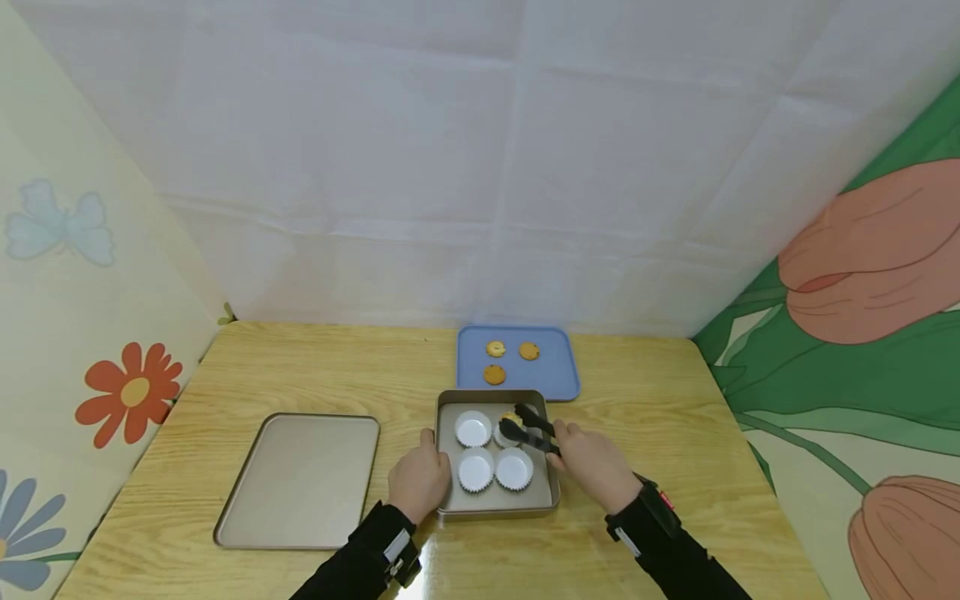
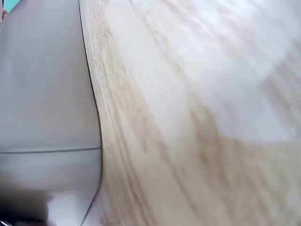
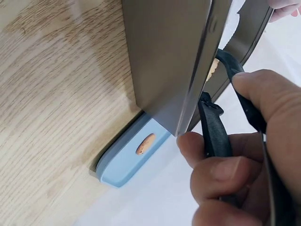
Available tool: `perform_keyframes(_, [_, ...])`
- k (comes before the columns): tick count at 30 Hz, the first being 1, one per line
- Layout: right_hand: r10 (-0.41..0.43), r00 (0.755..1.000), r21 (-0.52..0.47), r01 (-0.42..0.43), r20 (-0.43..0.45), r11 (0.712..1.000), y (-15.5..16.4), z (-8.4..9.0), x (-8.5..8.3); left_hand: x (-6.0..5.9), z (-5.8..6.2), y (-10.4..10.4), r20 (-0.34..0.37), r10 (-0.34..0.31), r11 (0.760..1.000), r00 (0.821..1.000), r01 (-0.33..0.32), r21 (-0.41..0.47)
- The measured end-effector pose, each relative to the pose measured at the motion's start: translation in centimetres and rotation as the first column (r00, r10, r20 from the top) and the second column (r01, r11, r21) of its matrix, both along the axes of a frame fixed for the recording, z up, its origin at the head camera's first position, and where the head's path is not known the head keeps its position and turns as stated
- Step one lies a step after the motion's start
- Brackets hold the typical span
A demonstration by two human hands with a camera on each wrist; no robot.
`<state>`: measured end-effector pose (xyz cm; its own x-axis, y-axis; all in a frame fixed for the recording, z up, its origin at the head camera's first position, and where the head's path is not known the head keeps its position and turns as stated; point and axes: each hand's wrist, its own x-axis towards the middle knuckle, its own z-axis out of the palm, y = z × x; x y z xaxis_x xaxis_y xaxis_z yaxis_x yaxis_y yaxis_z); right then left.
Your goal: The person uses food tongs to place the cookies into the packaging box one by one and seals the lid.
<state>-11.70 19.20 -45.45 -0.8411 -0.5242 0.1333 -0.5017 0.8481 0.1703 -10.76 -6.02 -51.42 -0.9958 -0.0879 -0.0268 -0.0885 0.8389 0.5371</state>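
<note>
A deep metal baking pan (image 1: 491, 502) stands at the middle of the table, with white fluted paper cups set in two rows inside it. My left hand (image 1: 420, 480) grips the pan's left side, thumb at the rim; the left wrist view shows the pan wall (image 2: 47, 84) but hides the fingers. In my right hand (image 1: 597, 468) are black tongs (image 1: 537, 442), reaching over the right rim. Between their tips a cookie (image 1: 511, 417) shows at the far right cup (image 1: 506, 439). Thumb and fingers wrap the tong arms (image 3: 216, 134) in the right wrist view.
Behind the pan lies a blue tray (image 1: 558, 375) carrying three cookies, its near edge close to the pan's far wall. A flat, shallow metal baking sheet (image 1: 300, 479) lies to the left. White cloth (image 1: 360, 167) hangs behind the wooden table (image 1: 645, 392).
</note>
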Motion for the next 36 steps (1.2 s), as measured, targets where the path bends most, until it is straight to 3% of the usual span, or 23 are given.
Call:
perform_keyframes(7, [0.016,1.000,0.002,-0.016,-0.013,1.000,-0.03,-0.39,0.07,0.10,0.14,0.05,-0.036,0.012,1.000,0.999,-0.012,0.004])
perform_keyframes(30, [0.010,1.000,0.002,-0.010,-0.029,1.000,-0.27,0.10,0.05,-0.16,-0.16,-0.08,-0.006,-0.001,1.000,1.000,0.001,0.007])
perform_keyframes(33, [0.002,1.000,-0.005,-0.002,-0.003,1.000,-0.25,0.11,0.03,-0.12,-0.09,-0.06,0.003,0.005,1.000,1.000,-0.005,0.010])
perform_keyframes(36, [-0.032,0.996,-0.036,0.035,0.085,0.999,-0.26,0.36,-0.08,-0.06,-0.09,-0.04,0.000,0.007,1.000,1.000,-0.007,0.009])
